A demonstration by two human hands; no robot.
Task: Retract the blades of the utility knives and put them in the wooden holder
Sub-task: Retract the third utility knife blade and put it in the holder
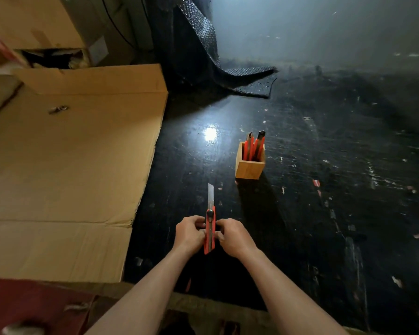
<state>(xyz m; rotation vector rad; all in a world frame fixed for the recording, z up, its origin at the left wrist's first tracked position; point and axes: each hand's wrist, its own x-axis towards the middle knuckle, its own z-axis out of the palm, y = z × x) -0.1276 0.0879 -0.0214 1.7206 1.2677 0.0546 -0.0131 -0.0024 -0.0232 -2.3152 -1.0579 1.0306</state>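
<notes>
Lower centre: left hand (190, 234) and right hand (232, 235) pinch an orange utility knife (209, 234) from both sides, fingers closed on its handle, which they partly hide. Blade (211, 195) out, pointing up-frame. Wooden holder (250, 163), centre-right on the dark floor (324, 189), holds two knives (253, 146); their lower ends hidden. Flattened cardboard (70, 153) fills the left.

Dark scuffed floor (324, 189) with a bright light glare, flattened cardboard (70, 153) at left, black bubble wrap (203, 56) behind.
</notes>
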